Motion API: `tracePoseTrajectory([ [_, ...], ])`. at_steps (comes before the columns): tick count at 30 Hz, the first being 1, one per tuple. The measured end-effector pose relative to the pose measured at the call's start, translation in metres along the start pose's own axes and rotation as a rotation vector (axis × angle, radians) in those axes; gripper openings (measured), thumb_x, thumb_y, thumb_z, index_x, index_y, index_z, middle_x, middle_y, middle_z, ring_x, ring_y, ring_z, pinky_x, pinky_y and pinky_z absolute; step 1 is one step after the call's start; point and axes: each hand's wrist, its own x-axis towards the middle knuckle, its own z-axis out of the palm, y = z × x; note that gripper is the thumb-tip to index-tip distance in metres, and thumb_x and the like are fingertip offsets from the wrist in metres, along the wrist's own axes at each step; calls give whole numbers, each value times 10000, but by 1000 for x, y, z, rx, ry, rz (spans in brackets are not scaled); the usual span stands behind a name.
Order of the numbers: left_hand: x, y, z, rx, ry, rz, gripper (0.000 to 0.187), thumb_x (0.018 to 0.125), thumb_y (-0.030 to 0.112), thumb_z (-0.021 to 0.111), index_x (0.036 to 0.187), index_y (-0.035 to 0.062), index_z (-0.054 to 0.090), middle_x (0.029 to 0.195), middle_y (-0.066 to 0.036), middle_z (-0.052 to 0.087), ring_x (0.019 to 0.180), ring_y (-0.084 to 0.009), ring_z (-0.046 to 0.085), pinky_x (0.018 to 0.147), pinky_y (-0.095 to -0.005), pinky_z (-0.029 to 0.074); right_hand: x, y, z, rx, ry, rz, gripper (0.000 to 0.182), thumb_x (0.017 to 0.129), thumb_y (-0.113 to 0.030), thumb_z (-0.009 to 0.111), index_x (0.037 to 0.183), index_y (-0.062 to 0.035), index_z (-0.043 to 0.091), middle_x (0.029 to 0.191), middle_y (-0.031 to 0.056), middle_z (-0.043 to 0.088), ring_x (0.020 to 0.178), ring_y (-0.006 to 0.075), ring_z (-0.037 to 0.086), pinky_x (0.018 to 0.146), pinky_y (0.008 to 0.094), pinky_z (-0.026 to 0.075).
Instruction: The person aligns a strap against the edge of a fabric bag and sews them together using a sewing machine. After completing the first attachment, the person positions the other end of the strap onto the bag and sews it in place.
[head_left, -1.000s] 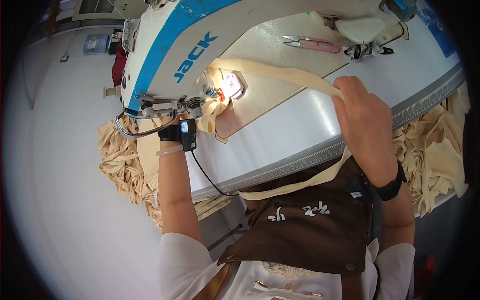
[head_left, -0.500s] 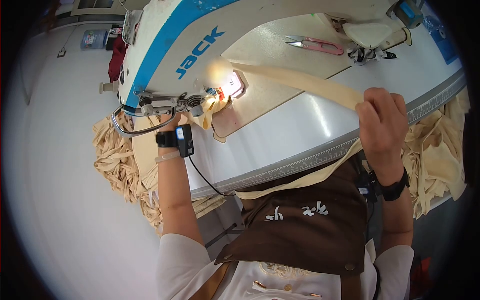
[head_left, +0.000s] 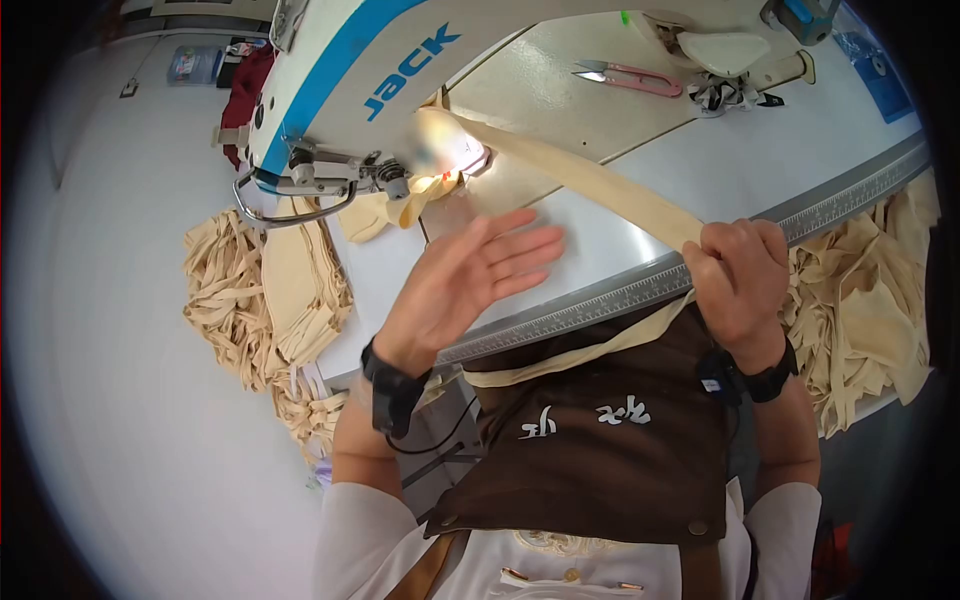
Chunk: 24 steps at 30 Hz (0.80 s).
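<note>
A long cream fabric strip (head_left: pixel 590 182) runs from beneath the head of the sewing machine (head_left: pixel 340 75) toward the table's front edge. My right hand (head_left: pixel 738 275) is closed around that strip, and its loose tail hangs down across the brown apron (head_left: pixel 600 440). Above the table edge, my left hand (head_left: pixel 470 275) is open, palm turned up and fingers stretched to the right, holding nothing. More cream fabric (head_left: pixel 400 208) lies bunched by the lit needle area, where glare hides the needle and presser foot.
Pink-handled thread snips (head_left: pixel 635 80) lie on the machine bed. A metal ruler (head_left: pixel 570 305) lines the table's front edge. Stacked cream pieces (head_left: pixel 305 290) sit at left, beside a heap of strips (head_left: pixel 225 300); another cream pile (head_left: pixel 860 310) is at right.
My left hand has come away from the fabric by the needle, moving down and right, and is now open. My right hand has shifted slightly down and left with the strip.
</note>
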Motion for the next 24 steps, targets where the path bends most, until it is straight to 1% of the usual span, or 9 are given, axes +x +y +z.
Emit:
tracePoseTrajectory([
  [1,15,-1,6,-107,-58,-43,600,1109,391,337,1486,-75,373,1483,-274,484,1374,-355,503,1164,-487,397,0,-3,-1,6,0,-3,194,673,-40,692,787,-80,541,852,49,565,669,200,557,679,329,405],
  [7,67,-3,35,-73,-240,-23,562,1121,349,312,1501,-65,342,1530,-275,424,1444,-358,414,1167,-472,408,-8,-18,-4,7,-35,25,167,707,-59,701,825,-81,585,865,45,578,705,208,590,707,341,435],
  [10,60,-5,40,-252,-228,41,523,1123,297,328,1509,-55,328,1537,-267,417,1445,-369,411,1157,-479,427,-17,-20,1,94,-8,156,169,726,-35,706,840,-84,592,865,46,577,740,225,584,739,357,438],
  [14,54,-15,38,-252,-206,126,536,1110,314,385,1501,-49,338,1516,-274,441,1407,-374,463,1149,-445,443,-22,-21,-10,351,-51,421,213,736,-23,763,824,-92,582,825,25,564,763,231,562,787,366,416],
  [17,52,-14,43,-211,-169,188,537,1113,323,372,1511,-34,328,1526,-272,429,1401,-380,468,1144,-442,448,-31,-17,-22,492,-142,488,261,729,-42,812,814,-91,570,788,10,553,755,229,541,797,365,396],
  [18,55,-11,37,-325,-280,168,514,1115,278,370,1535,-14,311,1573,-248,370,1448,-393,396,1169,-481,421,-32,-15,-26,543,-186,487,276,732,-67,830,808,-91,565,752,9,544,738,225,524,772,353,391],
  [21,51,-12,46,-252,-193,196,538,1116,319,354,1522,-31,309,1539,-275,409,1402,-402,458,1146,-461,450,-41,-15,-41,652,-367,574,292,731,-66,841,787,-79,555,794,21,587,772,218,534,780,331,385],
  [22,59,-15,34,-595,-480,110,543,1115,313,357,1526,-37,300,1539,-280,405,1404,-406,454,1152,-471,444,-44,-14,-43,700,-405,541,299,735,-84,847,770,-71,550,778,14,585,732,206,524,738,325,388],
  [24,59,-16,29,-551,-486,109,545,1113,309,364,1526,-40,300,1536,-284,406,1404,-409,452,1154,-472,442,-49,-13,-51,690,-486,572,309,735,-74,836,754,-71,528,738,18,558,691,218,515,697,335,386],
])
